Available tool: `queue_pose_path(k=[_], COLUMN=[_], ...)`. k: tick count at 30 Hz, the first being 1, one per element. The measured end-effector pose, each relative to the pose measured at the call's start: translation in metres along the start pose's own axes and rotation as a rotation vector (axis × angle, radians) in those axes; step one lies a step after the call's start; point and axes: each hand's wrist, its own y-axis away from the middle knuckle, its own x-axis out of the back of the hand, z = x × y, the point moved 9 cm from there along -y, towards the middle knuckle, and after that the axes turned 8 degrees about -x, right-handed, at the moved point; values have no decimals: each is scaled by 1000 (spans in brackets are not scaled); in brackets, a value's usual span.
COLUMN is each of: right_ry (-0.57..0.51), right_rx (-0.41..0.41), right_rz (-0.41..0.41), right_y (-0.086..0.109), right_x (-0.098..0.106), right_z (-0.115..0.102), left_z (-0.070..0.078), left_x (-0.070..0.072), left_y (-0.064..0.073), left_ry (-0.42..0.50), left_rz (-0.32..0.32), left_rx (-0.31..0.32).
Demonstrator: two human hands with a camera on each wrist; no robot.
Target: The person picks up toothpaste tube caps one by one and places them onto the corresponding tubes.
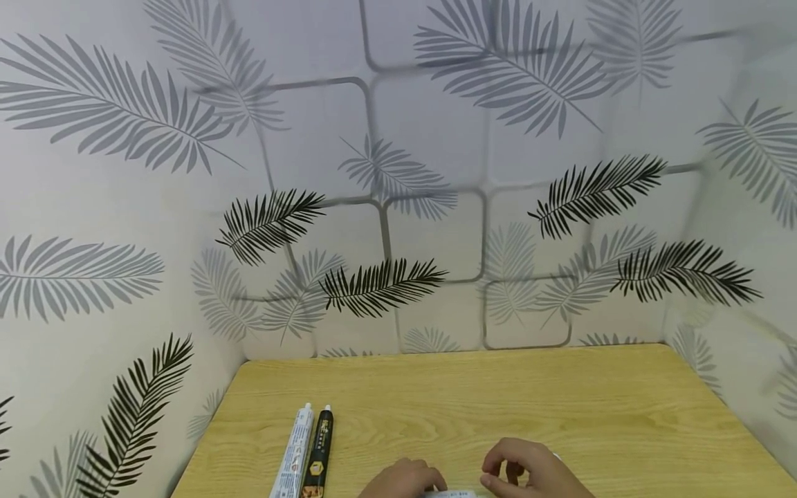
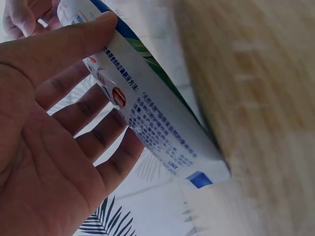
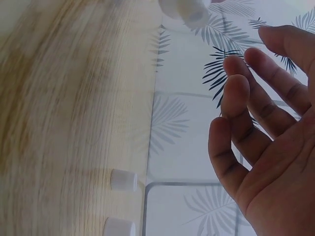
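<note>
Left wrist view: the left hand (image 2: 51, 132) pinches a white toothpaste tube (image 2: 147, 98) near one end, thumb on the printed face, fingers behind. The tube's long axis slants from that gripped end, which points toward the right hand (image 3: 280, 147), down to the flat end close to the table (image 1: 498, 394); whether it touches is unclear. The tube lies to the right hand's left; that hand's loosely bent fingers stand apart, gripping nothing. Two white caps (image 3: 124, 180) sit near it.
</note>
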Motion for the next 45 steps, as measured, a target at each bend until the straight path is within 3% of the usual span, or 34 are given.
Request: queue_pose_path(k=[4, 10, 27, 35, 40, 45], right_ry=[5, -13, 2, 50, 91, 159], right_rx=[-5, -77, -131, -157, -186, -212], right_rz=[2, -13, -2, 24, 68, 130], right_y=[1, 4, 7, 8, 11, 16], right_x=[0, 2, 9, 18, 32, 48], right_z=[1, 5, 13, 17, 21, 25], left_z=[7, 12, 15, 6, 4, 0], left_x=[-1, -2, -1, -1, 2, 3], left_y=[1, 4, 5, 2, 4, 8], left_ry=[21, 29, 17, 41, 17, 31], left_rz=[9, 15, 8, -34, -29, -28], left_rx=[2, -3, -52, -23, -48, -26])
